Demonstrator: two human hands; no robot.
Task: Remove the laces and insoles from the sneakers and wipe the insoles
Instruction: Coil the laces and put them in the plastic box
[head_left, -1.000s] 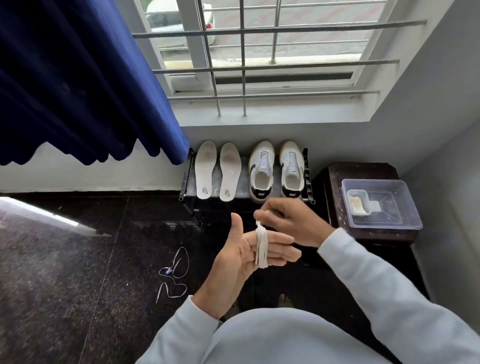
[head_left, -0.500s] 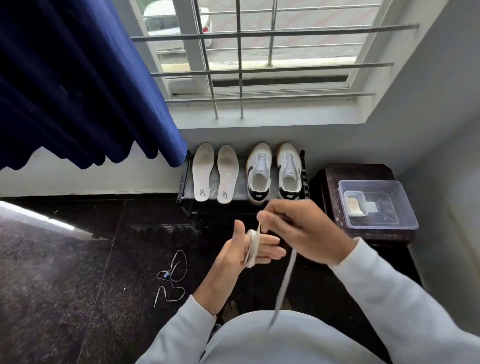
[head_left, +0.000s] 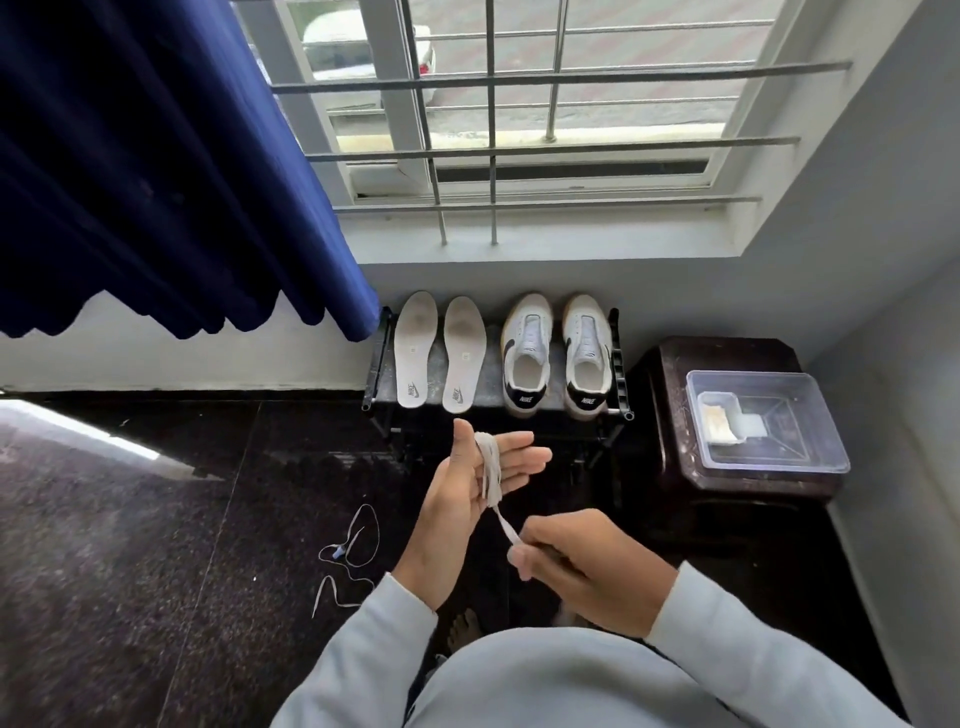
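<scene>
We hold our left hand (head_left: 462, 499) open, fingers straight, with the flat white shoelace (head_left: 489, 467) wound around them, our right hand (head_left: 587, 569) pinching its free end, while the white foam insoles (head_left: 413, 358) and white leather sneakers (head_left: 527, 353) sit on the black metal rack (head_left: 375, 364).

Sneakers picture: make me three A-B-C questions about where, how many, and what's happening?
1. Where do the insoles lie? A. left of the sneakers B. inside the sneakers C. right of the sneakers
2. How many sneakers stand on the rack? A. one B. two C. three
3. The held lace is: A. wound round the left hand's fingers B. threaded through a sneaker C. knotted
Answers: A, they lie at the rack's left end; B, one pair; A, loops circle its fingers, right hand pinches the end.
</scene>
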